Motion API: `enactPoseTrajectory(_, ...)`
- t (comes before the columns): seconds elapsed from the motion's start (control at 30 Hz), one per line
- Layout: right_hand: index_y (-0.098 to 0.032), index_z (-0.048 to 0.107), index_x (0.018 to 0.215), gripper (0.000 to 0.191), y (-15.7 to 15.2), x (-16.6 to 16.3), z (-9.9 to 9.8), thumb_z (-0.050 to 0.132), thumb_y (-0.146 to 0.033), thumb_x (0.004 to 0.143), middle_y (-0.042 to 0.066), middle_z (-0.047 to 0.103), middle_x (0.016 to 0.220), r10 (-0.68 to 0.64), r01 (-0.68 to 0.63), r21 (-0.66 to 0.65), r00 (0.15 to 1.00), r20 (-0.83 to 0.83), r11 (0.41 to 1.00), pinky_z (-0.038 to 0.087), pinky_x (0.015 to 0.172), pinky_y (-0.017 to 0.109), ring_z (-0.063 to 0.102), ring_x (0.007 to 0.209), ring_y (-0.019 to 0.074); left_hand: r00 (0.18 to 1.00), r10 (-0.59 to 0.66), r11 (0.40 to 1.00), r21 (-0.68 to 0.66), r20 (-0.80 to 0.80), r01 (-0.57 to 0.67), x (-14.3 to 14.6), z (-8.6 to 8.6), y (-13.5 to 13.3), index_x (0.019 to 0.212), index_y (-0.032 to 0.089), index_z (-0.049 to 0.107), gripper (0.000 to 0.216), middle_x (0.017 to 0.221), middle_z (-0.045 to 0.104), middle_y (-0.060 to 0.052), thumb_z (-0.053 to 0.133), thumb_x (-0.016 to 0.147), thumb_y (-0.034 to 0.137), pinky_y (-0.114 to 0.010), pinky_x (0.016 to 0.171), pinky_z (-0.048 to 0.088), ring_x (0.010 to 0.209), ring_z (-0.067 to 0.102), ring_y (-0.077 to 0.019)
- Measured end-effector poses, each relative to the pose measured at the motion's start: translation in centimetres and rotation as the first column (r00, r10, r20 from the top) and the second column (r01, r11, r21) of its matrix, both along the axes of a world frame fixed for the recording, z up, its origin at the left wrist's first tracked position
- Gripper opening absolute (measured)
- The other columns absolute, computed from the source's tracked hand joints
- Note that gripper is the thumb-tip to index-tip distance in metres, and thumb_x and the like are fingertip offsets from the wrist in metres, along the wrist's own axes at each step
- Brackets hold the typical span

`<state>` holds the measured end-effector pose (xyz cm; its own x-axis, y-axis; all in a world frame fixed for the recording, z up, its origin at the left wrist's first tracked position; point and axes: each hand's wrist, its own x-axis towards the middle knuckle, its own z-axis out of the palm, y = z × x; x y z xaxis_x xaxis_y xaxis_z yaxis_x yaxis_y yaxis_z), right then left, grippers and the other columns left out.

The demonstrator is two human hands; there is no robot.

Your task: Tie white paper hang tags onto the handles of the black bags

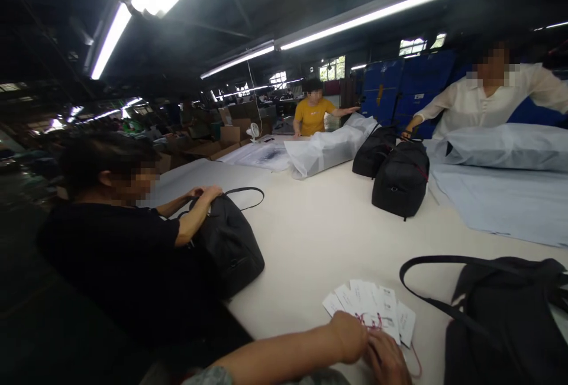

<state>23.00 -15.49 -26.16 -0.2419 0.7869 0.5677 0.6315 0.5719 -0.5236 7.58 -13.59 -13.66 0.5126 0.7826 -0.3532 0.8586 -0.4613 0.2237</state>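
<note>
Several white hang tags (pixel 370 308) with red strings lie fanned on the table at the lower middle. My left hand (pixel 350 336) is bent at their near edge, its fingers mostly hidden behind the wrist and the other hand. Close against it, my right hand (pixel 387 358) has its fingers curled together over the string ends; what they pinch is hidden. One red string loops out beside the right hand. A black bag (pixel 492 320) with a long handle stands just right of the tags, apart from both hands.
At left, a person in black (pixel 133 255) handles another black bag (pixel 231 243) on the pale table (pixel 306 225). Two black bags (pixel 402 181) stand farther back, with a person in white (pixel 492 101) touching one. White wrapped bundles (pixel 328 148) and a person in yellow (pixel 315 116) are beyond.
</note>
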Motion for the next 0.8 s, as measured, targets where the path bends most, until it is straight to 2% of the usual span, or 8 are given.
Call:
enactPoseTrajectory(0.13, -0.026, 0.074, 0.096, 0.031, 0.2, 0.1, -0.5, 0.047, -0.040, 0.094, 0.006, 0.075, 0.098, 0.014, -0.020, 0.093, 0.997, 0.075, 0.995, 0.059, 0.077, 0.036, 0.071, 0.089, 0.0239, 0.957, 0.245, 0.965, -0.136, 0.156, -0.225, -1.0, 0.7, 0.0, 0.069, 0.018, 0.068, 0.005, 0.080, 0.073, -0.015, 0.067, 0.065, 0.020, -0.042, 0.070, 0.052, 0.083, 0.068, -0.0336)
enactPoseTrajectory(0.23, -0.027, 0.072, 0.101, 0.028, 0.0, 0.3, 0.2, 0.045, -0.035, 0.095, 0.005, 0.073, 0.102, -0.048, 0.040, 0.070, 0.991, 0.124, 0.997, 0.056, 0.078, 0.032, 0.069, 0.091, 0.0216, 0.935, 0.304, 0.946, -0.179, 0.185, -0.272, -2.3, 1.3, 0.2, 0.060, 0.019, 0.066, 0.007, 0.068, 0.071, -0.009, 0.063, 0.067, 0.018, -0.034, 0.067, 0.051, 0.072, 0.067, -0.0263)
enactPoseTrajectory(0.4, -0.026, 0.070, 0.099, 0.027, 2.6, 0.8, 4.2, 0.044, -0.022, 0.096, 0.005, 0.072, 0.089, -0.185, 0.192, -0.001, 0.948, 0.259, 0.981, 0.050, 0.073, 0.027, 0.067, 0.081, 0.0189, 0.876, 0.365, 0.926, -0.222, 0.316, -0.306, -2.8, 2.4, 3.6, 0.071, 0.017, 0.070, 0.020, 0.066, 0.070, -0.004, 0.050, 0.074, 0.016, -0.025, 0.064, 0.047, 0.064, 0.062, -0.0165)
enactPoseTrajectory(0.53, -0.021, 0.071, 0.093, 0.029, 5.6, 1.7, 6.4, 0.042, -0.016, 0.096, 0.005, 0.069, 0.075, -0.194, 0.209, -0.027, 0.941, 0.276, 0.978, 0.049, 0.070, 0.024, 0.066, 0.074, 0.0174, 0.804, 0.419, 0.906, -0.258, 0.422, -0.336, -1.6, 3.5, 6.0, 0.071, 0.015, 0.068, 0.023, 0.066, 0.069, -0.003, 0.046, 0.076, 0.020, -0.024, 0.063, 0.045, 0.062, 0.061, -0.0148)
enactPoseTrajectory(0.6, -0.020, 0.071, 0.094, 0.031, 6.1, 2.6, 5.8, 0.041, -0.012, 0.095, 0.005, 0.069, 0.075, -0.197, 0.221, -0.057, 0.939, 0.282, 0.974, 0.050, 0.071, 0.025, 0.066, 0.073, 0.0174, 0.768, 0.442, 0.897, -0.249, 0.463, -0.367, -2.1, 4.2, 6.3, 0.064, 0.016, 0.065, 0.020, 0.063, 0.067, -0.003, 0.048, 0.074, 0.021, -0.025, 0.065, 0.044, 0.063, 0.060, -0.0154)
enactPoseTrajectory(0.7, -0.019, 0.071, 0.098, 0.035, 5.3, 4.8, 3.0, 0.040, -0.005, 0.090, 0.007, 0.072, 0.082, -0.273, 0.316, -0.131, 0.924, 0.268, 0.940, 0.052, 0.073, 0.027, 0.068, 0.078, 0.0195, 0.711, 0.489, 0.869, -0.215, 0.504, -0.446, -5.4, 5.5, 6.0, 0.061, 0.017, 0.060, 0.020, 0.060, 0.064, -0.003, 0.047, 0.076, 0.022, -0.027, 0.064, 0.045, 0.061, 0.060, -0.0168)
enactPoseTrajectory(0.77, -0.018, 0.073, 0.091, 0.035, 4.5, 6.3, 0.9, 0.040, -0.006, 0.088, 0.009, 0.072, 0.082, -0.335, 0.390, -0.227, 0.910, 0.246, 0.892, 0.053, 0.072, 0.030, 0.069, 0.077, 0.0218, 0.545, 0.590, 0.792, -0.295, 0.596, -0.534, -8.5, 7.0, 5.8, 0.064, 0.017, 0.059, 0.021, 0.061, 0.064, -0.004, 0.049, 0.079, 0.028, -0.029, 0.062, 0.047, 0.059, 0.060, -0.0175)
enactPoseTrajectory(0.8, -0.018, 0.074, 0.084, 0.035, 4.1, 6.9, 0.2, 0.040, -0.009, 0.088, 0.010, 0.072, 0.079, -0.363, 0.421, -0.273, 0.901, 0.238, 0.865, 0.053, 0.072, 0.032, 0.069, 0.076, 0.0233, 0.390, 0.649, 0.731, -0.396, 0.653, -0.555, -10.1, 8.0, 5.6, 0.067, 0.016, 0.060, 0.021, 0.064, 0.065, -0.004, 0.053, 0.079, 0.032, -0.029, 0.062, 0.049, 0.060, 0.061, -0.0177)
